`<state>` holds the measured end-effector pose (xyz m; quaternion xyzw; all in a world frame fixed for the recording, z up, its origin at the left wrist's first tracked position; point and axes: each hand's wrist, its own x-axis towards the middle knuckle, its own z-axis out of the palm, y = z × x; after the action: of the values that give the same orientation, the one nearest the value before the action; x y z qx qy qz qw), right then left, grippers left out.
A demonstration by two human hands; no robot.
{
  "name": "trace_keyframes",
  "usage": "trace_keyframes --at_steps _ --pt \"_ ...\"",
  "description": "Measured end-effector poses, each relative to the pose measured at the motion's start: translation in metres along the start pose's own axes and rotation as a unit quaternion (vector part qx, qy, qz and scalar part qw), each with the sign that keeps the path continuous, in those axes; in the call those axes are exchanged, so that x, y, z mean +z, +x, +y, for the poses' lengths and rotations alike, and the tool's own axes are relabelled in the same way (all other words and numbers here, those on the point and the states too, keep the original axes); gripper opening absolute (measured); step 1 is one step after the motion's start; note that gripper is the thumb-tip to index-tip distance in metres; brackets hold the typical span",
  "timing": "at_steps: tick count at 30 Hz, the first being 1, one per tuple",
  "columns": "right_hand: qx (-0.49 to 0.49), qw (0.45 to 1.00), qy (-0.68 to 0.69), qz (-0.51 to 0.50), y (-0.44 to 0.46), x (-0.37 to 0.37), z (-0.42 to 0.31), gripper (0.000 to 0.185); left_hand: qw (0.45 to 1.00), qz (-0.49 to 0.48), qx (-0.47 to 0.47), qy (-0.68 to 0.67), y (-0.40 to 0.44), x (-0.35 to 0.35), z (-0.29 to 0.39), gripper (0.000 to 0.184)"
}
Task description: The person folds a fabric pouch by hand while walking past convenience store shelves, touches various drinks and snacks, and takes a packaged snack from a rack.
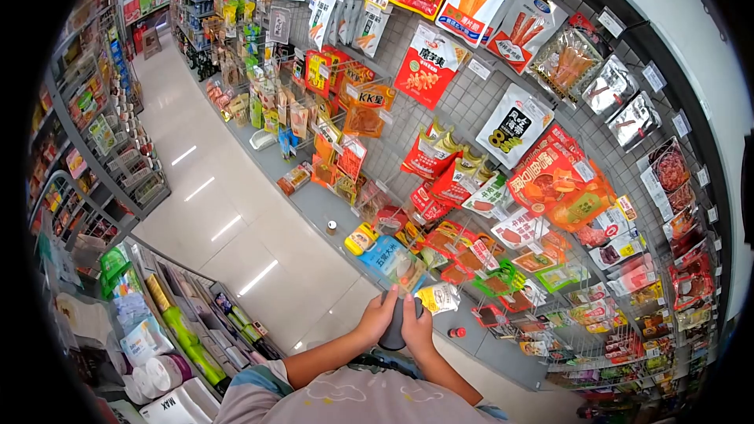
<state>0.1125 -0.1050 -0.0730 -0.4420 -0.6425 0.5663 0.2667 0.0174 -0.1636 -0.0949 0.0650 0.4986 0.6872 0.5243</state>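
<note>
Close to my body, my left hand and my right hand grip a dark grey rounded object from both sides, thumbs up along it. Its kind cannot be made out. Just beyond my fingertips a blue rice bag lies on the grey bottom ledge. To the right of it is a white and yellow packet, close to my right hand. A yellow package and a small round container stand further left along the ledge.
A pegboard wall with many hanging snack bags curves along the front and right. A small red-topped item sits on the ledge. At lower left is a shelf with paper rolls. A tiled aisle runs away at left between shelves.
</note>
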Motion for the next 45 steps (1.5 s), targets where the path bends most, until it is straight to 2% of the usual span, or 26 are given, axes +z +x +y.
trace_keyframes --at_steps 4,7,12,14,21,27,45 --pt "-0.013 0.999 0.025 -0.033 0.014 0.006 0.008 0.039 0.999 0.036 0.004 0.013 0.015 -0.003 -0.001 0.052" --pt "-0.073 0.994 0.044 -0.065 0.03 0.013 0.008 0.036 0.996 0.057 0.034 0.06 0.027 -0.01 0.001 0.054" --pt "-0.078 0.985 0.066 -0.141 0.061 0.027 -0.01 0.033 0.993 0.096 0.07 -0.017 0.036 -0.01 0.035 0.045" --pt "-0.033 0.981 0.048 -0.185 0.075 0.029 -0.011 0.032 0.991 0.106 0.078 -0.019 0.045 -0.009 0.041 0.044" --pt "-0.073 0.98 0.045 -0.18 0.1 0.023 -0.006 0.033 0.991 0.116 0.06 -0.004 0.068 -0.006 0.036 0.044" --pt "-0.02 0.984 0.044 -0.174 0.114 0.012 -0.007 0.035 0.995 0.09 0.051 -0.011 0.083 0.005 0.038 0.043" --pt "-0.015 0.981 0.045 -0.187 0.124 0.007 -0.003 0.032 0.994 0.098 0.044 -0.016 0.09 0.012 0.04 0.043"
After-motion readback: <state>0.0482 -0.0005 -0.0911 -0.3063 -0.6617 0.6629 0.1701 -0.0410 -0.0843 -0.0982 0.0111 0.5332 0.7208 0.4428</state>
